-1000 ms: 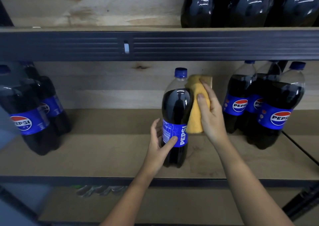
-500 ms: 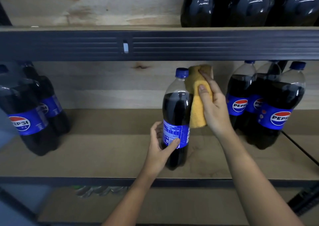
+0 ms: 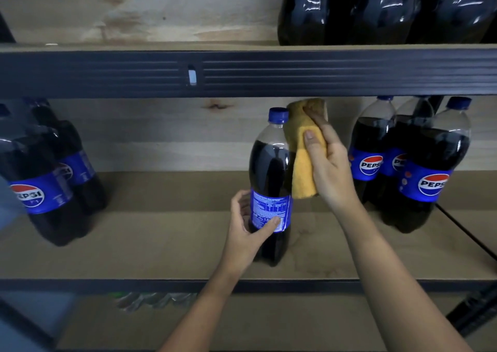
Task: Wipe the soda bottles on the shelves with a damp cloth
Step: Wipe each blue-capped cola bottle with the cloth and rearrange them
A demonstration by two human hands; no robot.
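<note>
We see a Pepsi bottle [image 3: 270,187] with a blue cap standing upright at the middle of a wooden shelf board [image 3: 161,249], its blue label turned so the small print faces us. The left hand [image 3: 248,229] grips the bottle low on the label, thumb across the front and fingers curled round the left side. The right hand [image 3: 326,163] holds a folded yellow cloth [image 3: 302,168] against the bottle's right side, from beside the cap down to just above the label; its thumb presses the cloth flat and its fingers wrap behind the fabric, which hangs below the palm.

To the right, a cluster of three more Pepsi bottles [image 3: 427,168] stands on the same board, near the right hand, logos facing us. Far to the left, well apart from the held bottle, we see another group of Pepsi bottles [image 3: 40,179], appearing tilted at the edge of the wide-angle view. A thin black cable [image 3: 468,233] runs along the board at the right, beside the cluster.

Above, a dark metal shelf beam [image 3: 322,72] crosses the whole view, and on the board it carries, the bases of dark upper-shelf bottles [image 3: 387,10] show at the upper right. Below the near beam, a lower shelf is visible, with something blurred on it that we cannot make out.
</note>
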